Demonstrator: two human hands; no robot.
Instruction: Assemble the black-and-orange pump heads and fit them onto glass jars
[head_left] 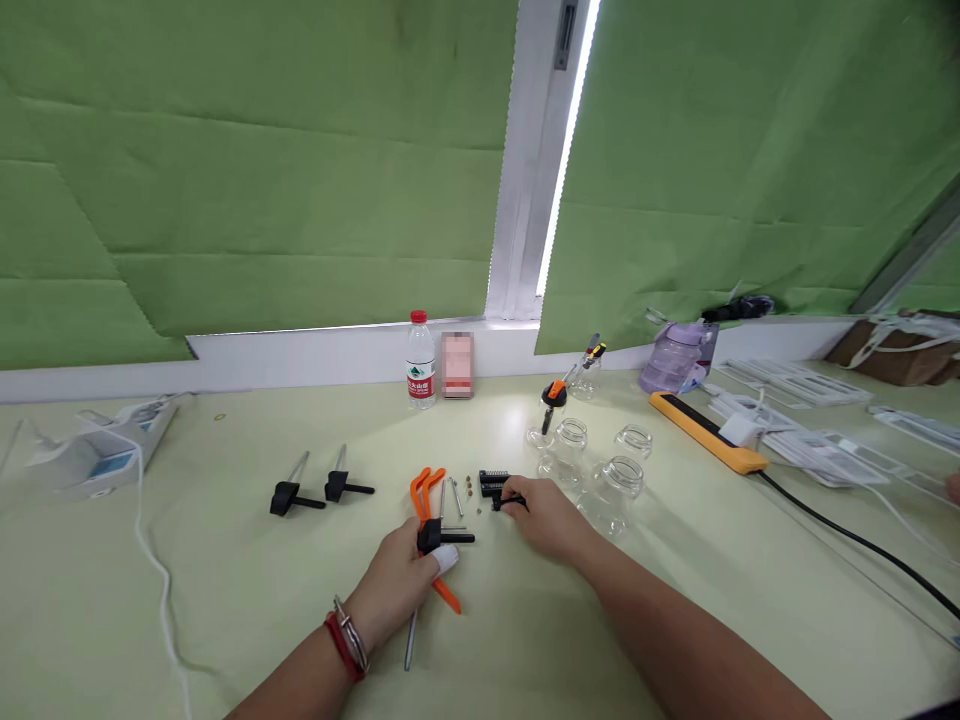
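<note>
My left hand (399,575), a white wrap on one finger, is closed around a black plastic piece (431,536) with a stubby side bar. A metal rod (411,640) shows below this hand; whether it joins the black piece is hidden. Orange curved handles (424,488) lie beside and partly under the hand. My right hand (541,510) pinches a small black part (510,502) at the edge of a group of black pieces (492,480). Between the hands lie metal screws (456,496) and tiny brass-coloured bits (469,486).
Two black pieces with metal rods (286,497) lie to the left. Clear glass jars (611,495) stand close to my right forearm. A black-and-orange tool (554,394), a water bottle (421,365), a purple jug (670,360) and a yellow power strip (705,432) are farther back.
</note>
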